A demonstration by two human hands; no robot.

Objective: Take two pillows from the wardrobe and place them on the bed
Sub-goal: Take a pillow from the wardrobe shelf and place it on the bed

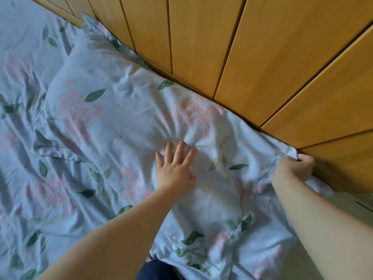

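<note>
Two pillows in pale blue floral covers lie on the bed (30, 158) along the wooden headboard. The far pillow (90, 77) rests at the upper left. The near pillow (212, 148) lies in front of me. My left hand (175, 166) presses flat on the near pillow, fingers spread. My right hand (292, 168) pinches that pillow's corner against the headboard.
A panelled wooden headboard (242, 47) runs diagonally across the top right. The bed sheet has the same blue floral print and is wrinkled. A bit of dark blue clothing (157, 269) shows at the bottom edge.
</note>
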